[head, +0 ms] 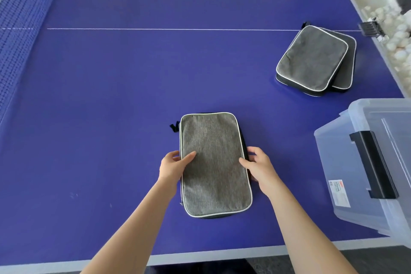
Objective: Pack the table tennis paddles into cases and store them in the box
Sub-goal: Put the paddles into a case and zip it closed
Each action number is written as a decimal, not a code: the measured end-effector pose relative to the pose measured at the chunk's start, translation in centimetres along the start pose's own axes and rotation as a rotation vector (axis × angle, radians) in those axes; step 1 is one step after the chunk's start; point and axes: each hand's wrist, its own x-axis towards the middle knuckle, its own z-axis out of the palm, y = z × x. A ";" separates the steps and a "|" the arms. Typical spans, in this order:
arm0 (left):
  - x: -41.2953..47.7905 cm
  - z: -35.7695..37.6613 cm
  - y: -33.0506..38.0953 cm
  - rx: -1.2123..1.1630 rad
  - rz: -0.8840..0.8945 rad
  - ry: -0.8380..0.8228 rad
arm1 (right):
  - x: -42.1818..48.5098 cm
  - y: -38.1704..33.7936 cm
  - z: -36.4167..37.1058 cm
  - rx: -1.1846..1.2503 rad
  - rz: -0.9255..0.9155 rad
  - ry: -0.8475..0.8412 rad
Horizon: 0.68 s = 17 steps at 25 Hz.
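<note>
My two hands on the sides of a grey paddle case on the blue table

My left hand (172, 165) and right hand (259, 165) reach out over the near edge of the table tennis table (133, 95), each holding one long side of the grey case (214, 164), thumbs on top and fingers curled round the edges; the case lies flat, zipped shut as far as I can tell, with a black loop at its far left corner. Two more cases (315, 60), one stacked askew on the other, lie well apart toward the far right. A clear plastic box (347, 162) with a black latch stands at the right edge. The net (20, 29) runs along the left, and white balls (398, 40) lie beyond the table on the right
</note>
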 end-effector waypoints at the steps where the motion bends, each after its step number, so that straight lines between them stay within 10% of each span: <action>1: 0.0 0.1 0.0 -0.003 0.000 -0.026 | 0.1 0.0 -0.1 0.001 -0.002 -0.015; 17: -1.0 1.9 0.5 -0.207 -0.006 -0.125 | -0.5 -0.8 -0.6 0.000 -0.059 -0.045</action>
